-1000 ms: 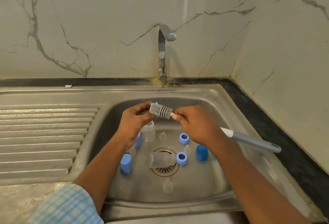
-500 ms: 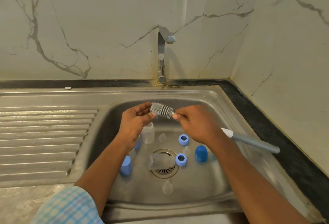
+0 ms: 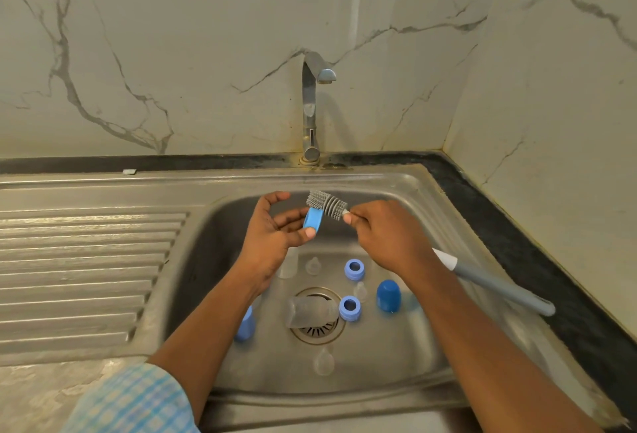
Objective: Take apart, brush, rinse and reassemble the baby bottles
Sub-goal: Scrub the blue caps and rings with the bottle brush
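- A blue screw collar [image 3: 313, 219] from one of the baby bottles is held above the sink basin [image 3: 396, 357], pinched by its outer wall between the thumb and fingertips of the left hand [image 3: 272, 232].
- The right hand [image 3: 387, 238] is wrapped round the neck of a bottle brush [image 3: 326, 204]. The grey ribbed head touches the collar's upper edge, and the long handle trails out past the wrist to the right.
- The collar looks light and rigid, and probably slick once wet. Holding it by the rim, as here, seems the right grip, since it leaves the bore free for the bristles.
- On the basin floor below lie two more collars [image 3: 354, 269], a blue cap [image 3: 388, 296] and a second cap [image 3: 245, 326] partly behind the left forearm.
- A clear bottle [image 3: 310, 312] lies on its side across the drain [image 3: 319, 331].
- Clear teats [image 3: 324, 362] are scattered among these parts. They appear soft and are easily missed against the steel.
- The sink is stainless steel, with a ribbed drainboard [image 3: 86, 260] to the left.
- No water is seen running from the tap [image 3: 312, 112].
- A dark strip of tabletop [image 3: 517, 226] borders the sink, and veined marble walls [image 3: 172, 53] meet in a corner on the right.
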A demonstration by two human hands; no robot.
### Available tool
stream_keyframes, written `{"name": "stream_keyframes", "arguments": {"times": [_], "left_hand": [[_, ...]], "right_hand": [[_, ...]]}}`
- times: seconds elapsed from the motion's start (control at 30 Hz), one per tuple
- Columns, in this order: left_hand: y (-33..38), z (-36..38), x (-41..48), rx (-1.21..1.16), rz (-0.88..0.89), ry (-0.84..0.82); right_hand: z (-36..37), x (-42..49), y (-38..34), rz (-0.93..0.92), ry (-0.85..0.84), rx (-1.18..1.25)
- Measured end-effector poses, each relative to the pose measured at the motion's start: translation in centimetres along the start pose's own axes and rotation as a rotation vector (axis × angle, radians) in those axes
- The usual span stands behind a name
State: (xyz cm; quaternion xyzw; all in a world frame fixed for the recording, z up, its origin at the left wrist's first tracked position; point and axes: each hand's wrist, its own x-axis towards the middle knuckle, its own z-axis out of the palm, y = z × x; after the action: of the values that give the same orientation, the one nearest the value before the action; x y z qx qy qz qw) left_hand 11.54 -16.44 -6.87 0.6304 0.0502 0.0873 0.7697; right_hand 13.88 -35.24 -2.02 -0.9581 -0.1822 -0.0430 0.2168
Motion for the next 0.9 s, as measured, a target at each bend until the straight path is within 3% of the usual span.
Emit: {"name": "stream_keyframes", "arguments": {"times": [0.13,0.5,0.9], "left_hand": [[0.2,-1.0,0.3,0.002,0.018,0.103],[-0.1,-0.3,0.1,-0.016,-0.006,-0.068],[0.2,-1.0,0.1,0.011,0.013,0.06]], "right_hand": [[0.1,-0.5,-1.2,-0.082,-0.062,-0.01],[0.5,0.1,0.0,0.051,0.009,-0.042],[0.0,-0.3,-0.6,-0.019,0.017,0.073]]}}
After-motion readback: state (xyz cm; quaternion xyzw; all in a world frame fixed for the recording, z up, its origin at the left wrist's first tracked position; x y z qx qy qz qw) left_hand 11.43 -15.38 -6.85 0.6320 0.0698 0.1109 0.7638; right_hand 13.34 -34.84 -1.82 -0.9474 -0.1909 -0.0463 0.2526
